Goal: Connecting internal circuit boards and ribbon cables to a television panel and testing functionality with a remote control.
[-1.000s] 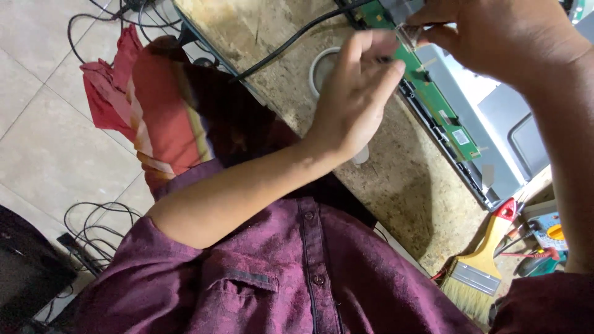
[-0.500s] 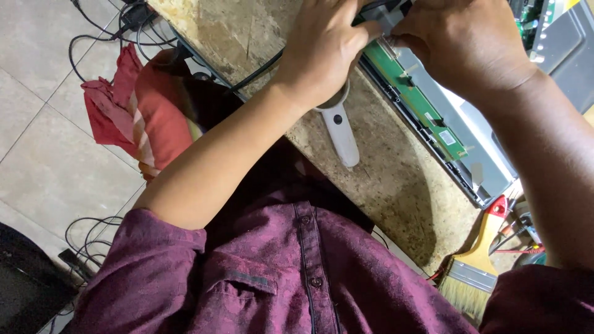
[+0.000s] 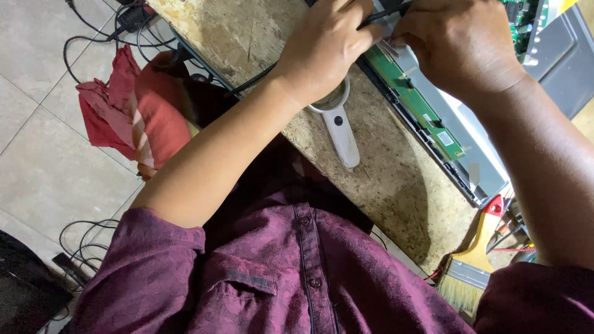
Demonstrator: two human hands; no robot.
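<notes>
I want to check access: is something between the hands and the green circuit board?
Nothing visible does. The left hand and right hand are right over the green circuit board. The white magnifier lies beside it, on the stone counter.

One head-worn view, looking steeply down over the wearer's own chest, close on the workbench (image 3: pixel 396 185) edge — floor at left.
</notes>
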